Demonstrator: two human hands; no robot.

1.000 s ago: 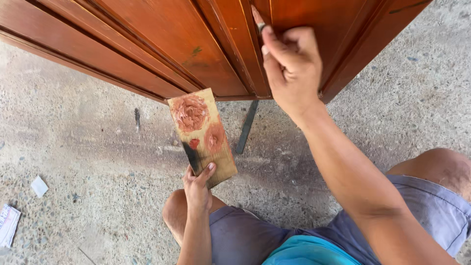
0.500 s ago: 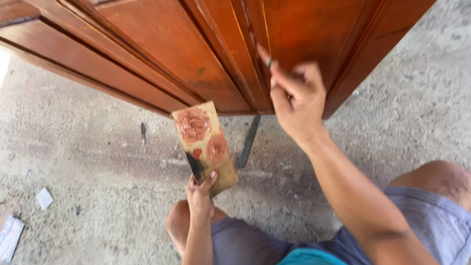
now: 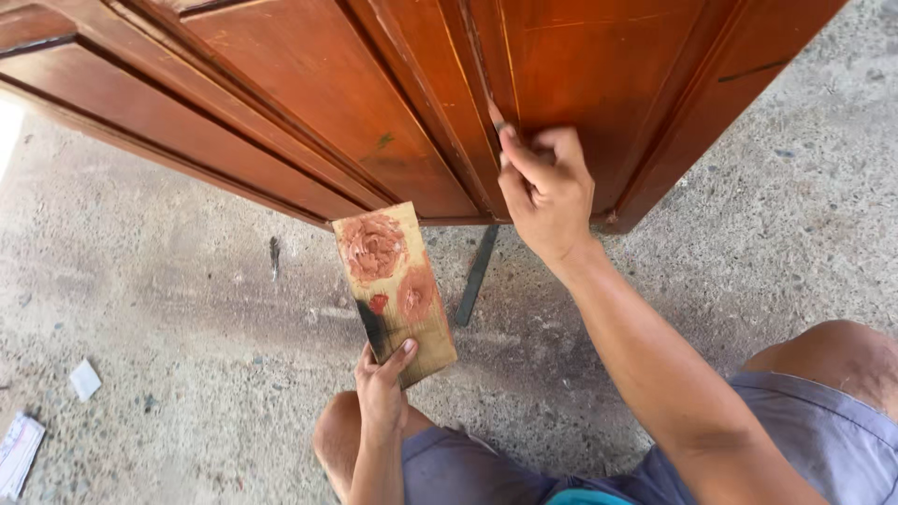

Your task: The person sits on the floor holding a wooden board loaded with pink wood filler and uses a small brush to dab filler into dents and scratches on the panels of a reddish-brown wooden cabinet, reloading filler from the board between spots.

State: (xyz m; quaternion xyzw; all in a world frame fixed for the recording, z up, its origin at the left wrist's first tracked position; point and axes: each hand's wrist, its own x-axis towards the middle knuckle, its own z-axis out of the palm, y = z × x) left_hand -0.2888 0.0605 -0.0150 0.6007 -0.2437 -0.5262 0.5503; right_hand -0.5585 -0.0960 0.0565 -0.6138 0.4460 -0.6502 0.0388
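A reddish-brown wooden door (image 3: pixel 309 84) lies raised across the top of the view. My right hand (image 3: pixel 550 192) grips a small putty knife (image 3: pixel 496 117), whose tip presses into the groove between two door panels. My left hand (image 3: pixel 383 383) holds up a small wooden board (image 3: pixel 393 290) by its lower end. Blobs of reddish-brown filler paste sit on the board's face. The board hangs in front of the door's near edge, apart from the knife. My knees show at the bottom in grey shorts.
Rough concrete floor (image 3: pixel 168 309) lies all around. A dark metal support leg (image 3: pixel 475 276) stands under the door's edge. A white paper scrap (image 3: pixel 85 380) and a printed wrapper (image 3: pixel 19 454) lie at the lower left.
My right hand has slid the knife down along the groove toward the door's near edge. The board stays held in about the same place.
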